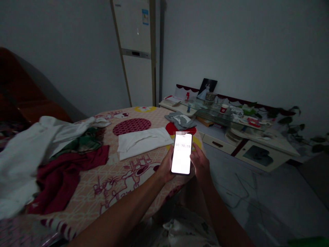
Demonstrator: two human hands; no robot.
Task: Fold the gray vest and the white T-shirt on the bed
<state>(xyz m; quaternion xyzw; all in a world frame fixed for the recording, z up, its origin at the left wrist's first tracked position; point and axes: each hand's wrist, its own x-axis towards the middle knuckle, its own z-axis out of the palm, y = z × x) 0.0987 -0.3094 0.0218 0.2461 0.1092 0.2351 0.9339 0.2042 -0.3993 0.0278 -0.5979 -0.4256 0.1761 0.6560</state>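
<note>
Both of my hands grip a smartphone upright above the near right edge of the table. Its bright white screen shows a timer with digits. My left hand wraps round the phone's left side, and my right hand closes on its right side. Just beyond the phone, a folded white garment lies flat on the patterned tablecloth. Past it, near the far right edge, rests a folded grey garment. To the left is a loose heap with a white garment, a dark green one and a maroon one.
A low cabinet with a glass top stands along the wall, bearing a red cup, a framed picture and clutter. A tall white air conditioner stands in the corner. An orange chair is at left; a cable lies on the floor.
</note>
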